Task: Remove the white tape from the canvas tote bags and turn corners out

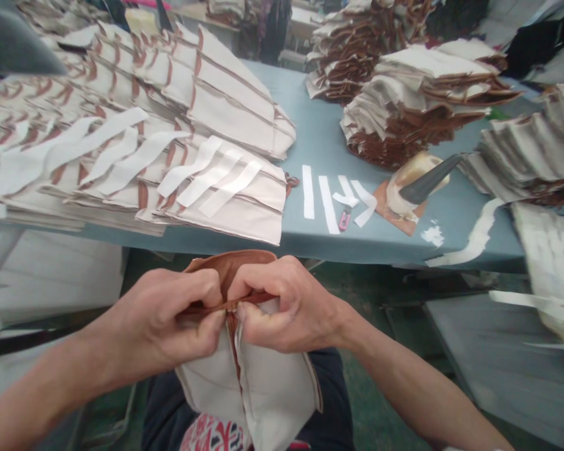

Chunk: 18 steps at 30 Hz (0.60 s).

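Observation:
Over my lap I hold a cream fabric piece (272, 382) with a brown lining and a brown trimmed edge. My left hand (169, 322) is closed in a pinch on the brown edge at the left. My right hand (282, 307) is closed on the same edge at the right, its fingers curled, touching the left hand. The brown flap (230, 266) stands up behind my knuckles. The cream part hangs down between my wrists.
A blue-grey table (319, 138) lies ahead. Rows of flat cream pieces (207, 119) with white strips (216, 178) cover its left. Loose white strips (329, 200) and a small pink tool (344, 219) lie mid-table. Tall stacks (418, 94) stand at the right.

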Tool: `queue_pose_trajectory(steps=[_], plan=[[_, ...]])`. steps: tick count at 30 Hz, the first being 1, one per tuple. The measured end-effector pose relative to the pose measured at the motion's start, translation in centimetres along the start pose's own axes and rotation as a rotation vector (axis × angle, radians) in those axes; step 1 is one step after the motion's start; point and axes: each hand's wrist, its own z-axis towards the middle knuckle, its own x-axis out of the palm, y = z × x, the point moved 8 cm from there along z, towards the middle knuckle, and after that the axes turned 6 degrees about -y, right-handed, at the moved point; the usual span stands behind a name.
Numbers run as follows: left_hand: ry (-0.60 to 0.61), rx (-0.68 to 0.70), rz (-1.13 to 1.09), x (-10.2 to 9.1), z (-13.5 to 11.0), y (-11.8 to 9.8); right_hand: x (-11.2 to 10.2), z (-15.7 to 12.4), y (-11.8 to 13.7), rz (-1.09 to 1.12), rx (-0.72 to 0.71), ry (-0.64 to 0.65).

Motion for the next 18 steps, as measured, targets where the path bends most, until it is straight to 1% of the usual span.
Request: queue_pose_trajectory(steps=[2, 5, 7, 8, 10, 11, 13, 15, 16, 18], plan=[[0.021, -0.083, -0.127, 0.8, 0.3, 0.8, 0.3, 0.1, -0.4, 0.141, 0.039, 0.004], [0.048, -0.233, -0.401, 2.2, 0.8, 2.1, 0.8, 0.1, -0.8, 0.378, 0.101, 0.018], [0.033, -0.284, -0.494, 2.7, 1.2, 2.6, 0.9, 0.0, -1.2, 0.501, 0.175, 0.037], [0.03, -0.29, -0.507, 2.7, 1.3, 2.7, 0.8, -0.1, -1.5, 0.524, 0.225, 0.05], [0.061, -0.283, -0.479, 2.7, 1.6, 2.6, 0.3, -0.2, -1.8, 0.48, 0.295, 0.083], [0.087, -0.272, -0.448, 2.6, 1.7, 2.3, 0.0, -0.2, -1.7, 0.41, 0.297, 0.101], [0.124, -0.229, -0.34, 1.7, 1.9, 1.6, -1.1, 0.1, -1.1, 0.238, 0.237, 0.116], [0.124, -0.164, -0.218, 0.5, 2.1, 0.5, -1.8, 0.5, -0.2, 0.098, 0.143, 0.131], [0.127, -0.132, -0.173, -0.1, 2.2, 0.0, -2.0, 0.6, 0.2, 0.045, 0.101, 0.137], [0.167, -0.094, -0.124, -0.5, 2.5, -0.8, -2.2, 0.7, 0.8, -0.021, 0.038, 0.146]])
